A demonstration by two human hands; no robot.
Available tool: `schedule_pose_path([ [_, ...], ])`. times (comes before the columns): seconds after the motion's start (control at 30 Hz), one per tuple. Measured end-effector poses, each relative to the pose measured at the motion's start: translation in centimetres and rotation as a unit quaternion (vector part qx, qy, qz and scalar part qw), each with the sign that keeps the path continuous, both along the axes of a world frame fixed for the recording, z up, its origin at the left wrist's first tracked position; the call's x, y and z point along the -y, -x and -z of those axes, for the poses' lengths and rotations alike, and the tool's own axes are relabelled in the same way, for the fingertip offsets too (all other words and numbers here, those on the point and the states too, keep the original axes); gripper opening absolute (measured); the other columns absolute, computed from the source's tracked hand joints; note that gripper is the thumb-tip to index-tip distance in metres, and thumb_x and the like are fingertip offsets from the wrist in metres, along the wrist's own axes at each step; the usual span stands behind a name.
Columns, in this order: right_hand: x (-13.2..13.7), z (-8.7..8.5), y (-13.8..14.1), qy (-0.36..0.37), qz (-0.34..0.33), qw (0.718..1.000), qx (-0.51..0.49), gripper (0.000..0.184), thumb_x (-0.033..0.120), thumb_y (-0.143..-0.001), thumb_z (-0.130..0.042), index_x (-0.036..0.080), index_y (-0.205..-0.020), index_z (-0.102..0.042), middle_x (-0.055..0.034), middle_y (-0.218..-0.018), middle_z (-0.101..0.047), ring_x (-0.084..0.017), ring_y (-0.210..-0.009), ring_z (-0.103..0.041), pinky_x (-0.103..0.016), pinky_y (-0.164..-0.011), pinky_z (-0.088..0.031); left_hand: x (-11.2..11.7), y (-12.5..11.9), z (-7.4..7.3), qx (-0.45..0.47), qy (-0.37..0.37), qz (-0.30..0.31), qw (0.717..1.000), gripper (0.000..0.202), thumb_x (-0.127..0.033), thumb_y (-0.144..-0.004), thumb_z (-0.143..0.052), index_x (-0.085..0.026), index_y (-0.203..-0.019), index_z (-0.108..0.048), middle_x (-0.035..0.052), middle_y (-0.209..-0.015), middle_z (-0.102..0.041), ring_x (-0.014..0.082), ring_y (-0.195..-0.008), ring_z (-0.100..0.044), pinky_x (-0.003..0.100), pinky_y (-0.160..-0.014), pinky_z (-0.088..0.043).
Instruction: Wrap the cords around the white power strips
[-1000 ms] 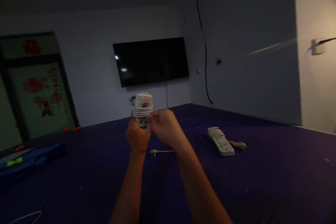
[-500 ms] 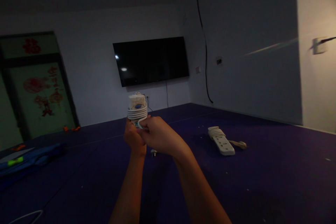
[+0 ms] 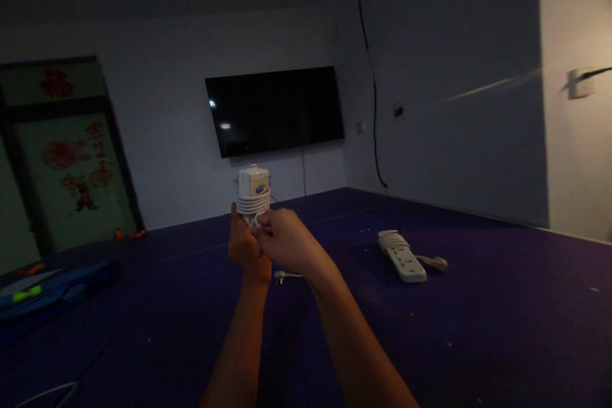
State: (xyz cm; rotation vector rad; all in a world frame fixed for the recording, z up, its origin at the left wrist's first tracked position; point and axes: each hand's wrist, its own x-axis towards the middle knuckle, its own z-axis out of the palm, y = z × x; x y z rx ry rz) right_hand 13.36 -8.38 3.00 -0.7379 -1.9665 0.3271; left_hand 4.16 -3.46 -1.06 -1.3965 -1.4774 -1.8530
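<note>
A white power strip (image 3: 253, 181) with several turns of white cord (image 3: 253, 201) around it stands upright in my left hand (image 3: 246, 248), whose fingers wrap its lower part. My right hand (image 3: 282, 236) presses against it from the right, its thumb and fingers closed on the cord where it leaves the coil. Between my forearms a white plug (image 3: 281, 276) lies on the purple surface, its lead passing behind my right wrist. The bottom of the power strip is hidden by my hands.
A second power strip (image 3: 407, 265), cord-wrapped, lies to the right on the purple surface (image 3: 488, 325). Blue cloth (image 3: 67, 287) with a yellow-green item (image 3: 27, 294) lies at left. A white cable (image 3: 57, 387) shows at lower left. A television (image 3: 277, 111) hangs on the far wall.
The power strip in my left hand has turned, so its blue-marked label faces more to the right. My right hand has shifted slightly with the cord. More of the loose plug's lead shows.
</note>
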Motion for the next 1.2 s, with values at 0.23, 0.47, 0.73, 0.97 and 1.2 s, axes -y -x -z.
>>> schedule_pose_path([
  [0.23,0.4,-0.2,0.3,-0.010,0.061,0.997,-0.037,0.021,0.013,-0.078,-0.054,0.015,-0.057,-0.053,-0.0032,-0.056,-0.059,-0.010,-0.053,-0.051,-0.021,-0.051,-0.031,0.2,-0.5,-0.3,-0.004,0.002,-0.004,1.000,0.057,-0.025,-0.084,-0.050,-0.010,-0.138,-0.040,0.0190,-0.112,-0.065,0.0299,-0.103,-0.062,0.041,-0.086,-0.049],
  [0.47,0.6,-0.7,-0.1,-0.008,0.161,0.981,-0.104,0.041,0.044,-0.074,-0.065,0.017,-0.047,-0.050,0.0014,-0.044,-0.045,-0.008,-0.043,-0.036,-0.024,-0.044,-0.022,-0.9,-1.4,0.6,-0.056,-0.066,-0.010,0.996,0.049,-0.029,-0.089,-0.042,-0.009,-0.133,-0.044,0.0232,-0.119,-0.060,0.0304,-0.112,-0.058,0.045,-0.093,-0.046],
  [0.73,0.0,-0.6,0.0,0.000,0.350,0.924,-0.154,0.047,0.064,-0.069,-0.063,0.020,-0.054,-0.057,-0.0088,-0.056,-0.057,-0.018,-0.054,-0.051,-0.027,-0.046,-0.023,-0.9,-2.2,1.2,-0.096,-0.093,0.021,0.991,0.040,-0.032,-0.093,-0.038,-0.013,-0.125,-0.052,0.0200,-0.121,-0.062,0.0260,-0.112,-0.059,0.044,-0.092,-0.047],
  [0.97,-1.4,0.0,-0.4,-0.030,0.306,0.926,-0.220,0.046,0.059,-0.071,-0.061,0.019,-0.050,-0.056,-0.0022,-0.047,-0.052,-0.013,-0.048,-0.046,-0.024,-0.045,-0.026,-0.3,-1.6,0.8,-0.118,-0.117,0.028,0.986,0.042,-0.039,-0.088,-0.046,-0.016,-0.122,-0.057,0.0175,-0.121,-0.063,0.0267,-0.112,-0.060,0.044,-0.093,-0.046],
  [1.2,-3.8,0.3,-3.5,0.012,0.129,0.934,-0.334,0.052,0.063,-0.067,-0.062,0.013,-0.055,-0.061,0.0034,-0.045,-0.042,-0.007,-0.043,-0.035,-0.022,-0.043,-0.024,1.8,-1.3,-1.2,-0.076,-0.157,0.182,0.968,0.038,-0.037,-0.084,-0.053,-0.015,-0.114,-0.061,0.0143,-0.114,-0.066,0.0223,-0.107,-0.061,0.040,-0.091,-0.049],
])
